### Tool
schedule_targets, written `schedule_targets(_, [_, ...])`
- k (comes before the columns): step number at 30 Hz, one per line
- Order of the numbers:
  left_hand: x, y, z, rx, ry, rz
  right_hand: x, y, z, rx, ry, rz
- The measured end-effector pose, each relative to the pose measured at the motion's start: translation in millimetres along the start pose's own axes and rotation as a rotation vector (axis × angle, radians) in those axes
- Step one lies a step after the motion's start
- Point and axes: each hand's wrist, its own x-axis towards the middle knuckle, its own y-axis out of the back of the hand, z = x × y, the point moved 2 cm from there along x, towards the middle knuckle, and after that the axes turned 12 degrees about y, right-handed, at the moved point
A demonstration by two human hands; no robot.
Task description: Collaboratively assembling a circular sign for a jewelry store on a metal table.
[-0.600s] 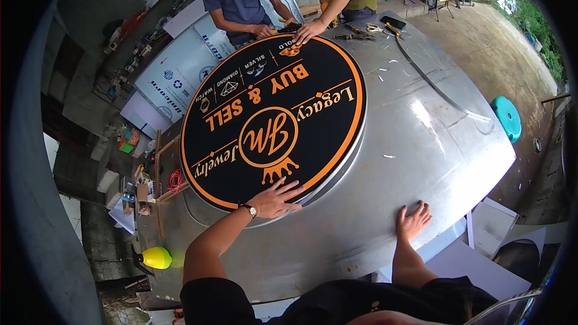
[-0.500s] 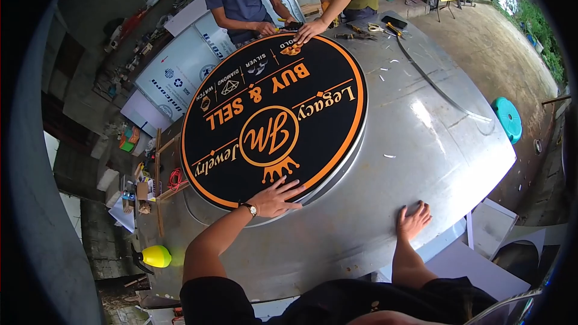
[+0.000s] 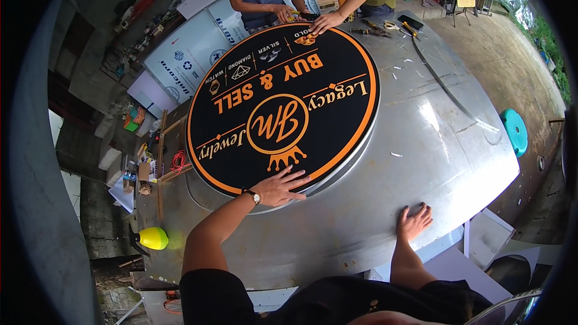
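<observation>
A large round black sign (image 3: 241, 138) with an orange rim and gold lettering lies flat on the metal table, upside down as I see it. My left hand (image 3: 280, 188), a watch at its wrist, rests with fingers spread on the sign's near edge, beside an orange crown design. To the right, apart from the sign, my right hand (image 3: 414, 222) leans on the bare metal table (image 3: 385, 198), its fingers apart and slightly bent, holding nothing. At the far edge a co-worker's hand (image 3: 327, 22) presses on the sign. Another co-worker holds a yellow-handled tool (image 3: 299, 14) there.
Pliers and hand tools (image 3: 370, 30), scissors (image 3: 391, 26) and a black phone (image 3: 411, 21) lie at the table's far side. A thin metal strip (image 3: 442, 81) curves along the right. A yellow spray bottle (image 3: 153, 238) stands front left; a teal stool (image 3: 515, 132) is beyond the right edge.
My view has turned slightly, so the sign and far tools appear a little higher and further right. Both my hands stay where they were, the left on the sign, the right on the table.
</observation>
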Motion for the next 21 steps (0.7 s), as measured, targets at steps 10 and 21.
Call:
schedule_targets(10, [1.4,4.4,3.0,-0.003,0.003,0.003,-1.1,-4.9,3.4,-0.025,0.007,0.011])
schedule_targets(21, [0.3,1.2,1.7,0.001,-0.004,0.03,-1.1,-3.5,3.0,-0.028,0.007,0.005])
